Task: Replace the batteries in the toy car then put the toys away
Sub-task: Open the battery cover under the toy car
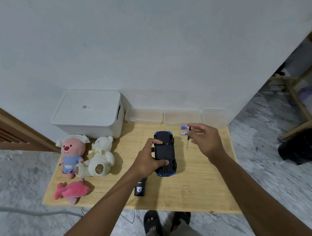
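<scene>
A blue toy car (165, 151) lies upside down on the wooden table (198, 184), black underside up. My left hand (147, 159) grips it from the left, thumb and fingers across the chassis. My right hand (205, 139) hovers to the car's right and pinches a thin screwdriver (188, 138), tip pointing down above the table. Two small blue-and-white batteries (184, 130) lie near the table's back edge, just behind the screwdriver. A black remote (140, 188) lies partly under my left wrist.
A white lidded storage box (88, 112) stands at the back left. Three clear plastic containers (181, 116) line the wall. A pink beaver plush (71, 152), a white teddy bear (100, 156) and a pink dolphin plush (72, 190) sit on the table's left side.
</scene>
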Action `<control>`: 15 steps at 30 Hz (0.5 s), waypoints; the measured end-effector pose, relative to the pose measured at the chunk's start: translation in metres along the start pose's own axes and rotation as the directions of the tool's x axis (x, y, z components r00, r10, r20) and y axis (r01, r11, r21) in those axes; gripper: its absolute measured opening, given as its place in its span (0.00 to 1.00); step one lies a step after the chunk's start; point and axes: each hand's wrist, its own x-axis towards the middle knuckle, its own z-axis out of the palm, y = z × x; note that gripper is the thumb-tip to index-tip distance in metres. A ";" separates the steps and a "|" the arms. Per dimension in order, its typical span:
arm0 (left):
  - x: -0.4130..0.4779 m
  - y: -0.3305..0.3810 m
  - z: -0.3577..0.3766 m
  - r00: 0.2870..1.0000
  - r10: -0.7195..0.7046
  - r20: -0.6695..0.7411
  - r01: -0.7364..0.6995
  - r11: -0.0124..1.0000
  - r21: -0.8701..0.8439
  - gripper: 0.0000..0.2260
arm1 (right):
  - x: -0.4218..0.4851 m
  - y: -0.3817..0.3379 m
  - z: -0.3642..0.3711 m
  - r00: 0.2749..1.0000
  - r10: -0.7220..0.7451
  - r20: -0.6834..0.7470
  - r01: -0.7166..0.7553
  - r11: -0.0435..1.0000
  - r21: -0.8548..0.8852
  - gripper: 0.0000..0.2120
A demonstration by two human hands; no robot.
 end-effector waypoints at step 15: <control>0.009 -0.032 0.011 0.998 -0.066 0.021 0.066 0.998 -0.006 0.27 | 0.007 0.128 0.050 0.964 0.264 -0.001 -0.241 0.880 -0.410 0.10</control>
